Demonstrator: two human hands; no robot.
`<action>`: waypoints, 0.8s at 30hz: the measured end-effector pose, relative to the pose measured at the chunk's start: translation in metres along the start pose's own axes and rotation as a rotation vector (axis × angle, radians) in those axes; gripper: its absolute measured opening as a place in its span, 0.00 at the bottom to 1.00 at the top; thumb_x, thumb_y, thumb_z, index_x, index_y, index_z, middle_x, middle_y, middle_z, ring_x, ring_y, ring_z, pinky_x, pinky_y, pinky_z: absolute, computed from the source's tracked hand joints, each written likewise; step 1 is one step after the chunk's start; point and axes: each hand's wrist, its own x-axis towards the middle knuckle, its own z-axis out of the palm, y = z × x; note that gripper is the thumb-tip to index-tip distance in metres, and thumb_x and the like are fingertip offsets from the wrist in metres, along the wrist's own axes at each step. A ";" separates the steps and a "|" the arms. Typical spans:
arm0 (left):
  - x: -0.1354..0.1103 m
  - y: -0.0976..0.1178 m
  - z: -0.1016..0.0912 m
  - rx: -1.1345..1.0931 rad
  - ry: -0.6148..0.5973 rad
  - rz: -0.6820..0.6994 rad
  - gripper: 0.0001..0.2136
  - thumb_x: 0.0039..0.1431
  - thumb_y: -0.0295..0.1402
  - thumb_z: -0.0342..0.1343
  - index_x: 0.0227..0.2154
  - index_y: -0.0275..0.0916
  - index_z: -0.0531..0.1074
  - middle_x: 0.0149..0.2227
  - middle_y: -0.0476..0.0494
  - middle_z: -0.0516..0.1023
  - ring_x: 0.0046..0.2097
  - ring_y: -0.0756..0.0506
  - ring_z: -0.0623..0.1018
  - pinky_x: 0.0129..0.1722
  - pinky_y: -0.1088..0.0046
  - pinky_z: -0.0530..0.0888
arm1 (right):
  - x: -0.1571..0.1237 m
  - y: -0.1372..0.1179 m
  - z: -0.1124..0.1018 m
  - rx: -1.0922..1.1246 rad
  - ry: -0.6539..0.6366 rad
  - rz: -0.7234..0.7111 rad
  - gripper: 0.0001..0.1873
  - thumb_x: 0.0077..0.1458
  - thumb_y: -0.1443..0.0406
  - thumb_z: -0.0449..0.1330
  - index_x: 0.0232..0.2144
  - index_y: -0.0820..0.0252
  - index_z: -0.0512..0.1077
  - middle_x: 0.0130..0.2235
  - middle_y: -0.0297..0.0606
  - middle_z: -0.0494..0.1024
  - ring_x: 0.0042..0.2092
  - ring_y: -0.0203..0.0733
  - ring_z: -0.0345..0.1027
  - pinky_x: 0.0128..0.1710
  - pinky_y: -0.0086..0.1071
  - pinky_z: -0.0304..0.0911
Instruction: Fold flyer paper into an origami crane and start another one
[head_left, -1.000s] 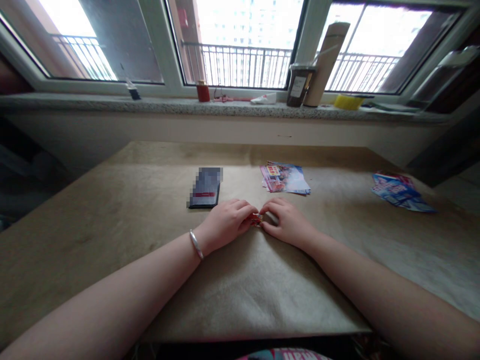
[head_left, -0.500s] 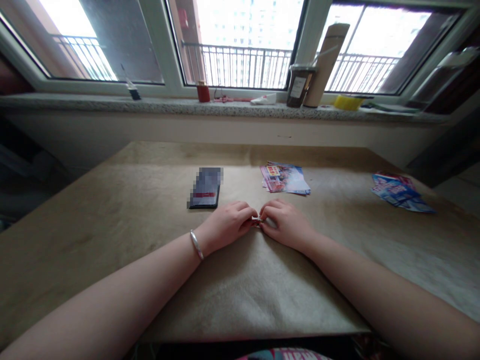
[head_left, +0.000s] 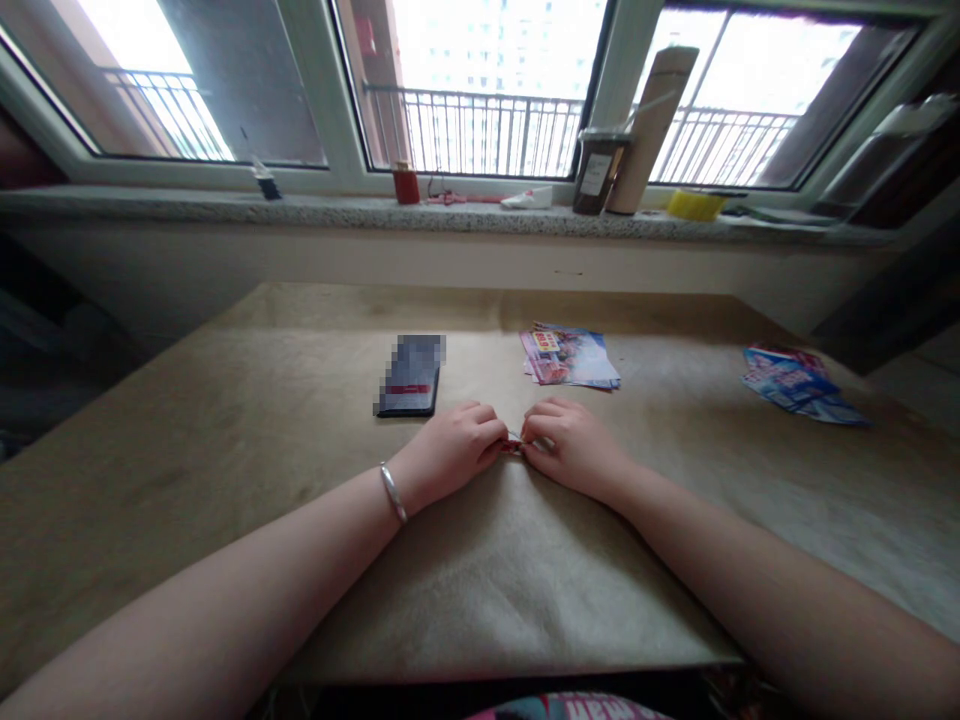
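A small folded piece of printed paper (head_left: 512, 447), reddish and white, sits low over the table between my two hands. My left hand (head_left: 466, 440), with a silver bangle at the wrist, pinches its left end. The right end is held between the thumb and fingers of my right hand (head_left: 571, 441). Most of the paper is hidden by the fingers. Just beyond my left hand lies a dark phone (head_left: 410, 377), its picture partly blurred out. Behind my right hand rests a loose stack of colourful printed leaflets (head_left: 574, 356).
More blue and red printed leaflets (head_left: 802, 384) lie fanned at the table's right side. The tan cloth-covered table (head_left: 225, 420) reaches to the wall. On the windowsill (head_left: 322, 208) stand a red spool (head_left: 406, 184), a dark jar (head_left: 598, 172), a tall tube (head_left: 654, 130) and yellow tape (head_left: 695, 206).
Both hands stay in almost the same place. The fingers shift slightly, and a little more of the reddish paper shows between them.
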 end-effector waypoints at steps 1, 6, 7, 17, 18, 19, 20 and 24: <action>0.000 0.000 0.000 0.002 -0.001 -0.006 0.06 0.60 0.29 0.52 0.29 0.35 0.71 0.31 0.45 0.71 0.34 0.48 0.70 0.36 0.73 0.68 | 0.000 0.000 0.000 -0.006 -0.002 -0.006 0.05 0.51 0.68 0.58 0.24 0.59 0.71 0.30 0.37 0.74 0.36 0.41 0.64 0.38 0.33 0.58; 0.001 0.000 0.001 0.063 -0.007 -0.012 0.06 0.59 0.30 0.52 0.28 0.37 0.71 0.31 0.46 0.72 0.33 0.47 0.70 0.33 0.73 0.66 | 0.001 -0.001 0.000 -0.022 -0.006 -0.019 0.06 0.51 0.68 0.57 0.24 0.59 0.70 0.29 0.37 0.74 0.36 0.41 0.63 0.37 0.33 0.57; 0.001 0.000 0.001 0.072 -0.007 -0.009 0.06 0.59 0.30 0.52 0.28 0.37 0.71 0.31 0.46 0.72 0.33 0.47 0.70 0.33 0.72 0.66 | 0.001 -0.001 0.000 -0.021 -0.006 -0.019 0.06 0.52 0.68 0.57 0.24 0.59 0.70 0.30 0.37 0.74 0.36 0.41 0.63 0.37 0.33 0.57; -0.002 -0.006 0.003 -0.065 0.003 -0.048 0.07 0.58 0.25 0.49 0.37 0.37 0.69 0.35 0.44 0.73 0.39 0.46 0.72 0.40 0.71 0.69 | -0.003 0.007 0.003 0.084 0.021 0.050 0.03 0.51 0.68 0.57 0.26 0.59 0.67 0.31 0.37 0.73 0.38 0.41 0.64 0.40 0.33 0.59; -0.002 -0.007 0.004 -0.075 0.006 -0.058 0.07 0.58 0.25 0.49 0.37 0.37 0.69 0.34 0.44 0.74 0.39 0.46 0.72 0.40 0.71 0.69 | -0.003 0.008 0.004 0.098 0.021 0.051 0.03 0.51 0.67 0.57 0.26 0.58 0.67 0.32 0.37 0.73 0.38 0.41 0.64 0.40 0.34 0.59; -0.002 -0.007 0.004 -0.082 0.011 -0.067 0.06 0.58 0.25 0.48 0.36 0.37 0.69 0.34 0.45 0.74 0.38 0.46 0.73 0.40 0.71 0.70 | -0.004 0.009 0.004 0.112 0.022 0.052 0.03 0.52 0.67 0.57 0.27 0.58 0.67 0.32 0.37 0.73 0.39 0.42 0.64 0.41 0.34 0.59; -0.002 -0.008 0.004 -0.087 0.013 -0.075 0.06 0.58 0.25 0.48 0.36 0.37 0.68 0.34 0.45 0.74 0.38 0.46 0.73 0.39 0.71 0.70 | -0.004 0.009 0.004 0.122 0.023 0.053 0.02 0.52 0.67 0.57 0.28 0.58 0.67 0.32 0.37 0.73 0.40 0.42 0.64 0.42 0.34 0.59; -0.001 -0.007 0.001 -0.102 0.014 -0.094 0.05 0.59 0.25 0.48 0.34 0.37 0.68 0.32 0.45 0.74 0.35 0.47 0.73 0.37 0.71 0.70 | -0.003 0.009 0.002 0.139 0.018 0.062 0.01 0.53 0.67 0.57 0.31 0.59 0.69 0.34 0.38 0.74 0.41 0.42 0.64 0.43 0.34 0.60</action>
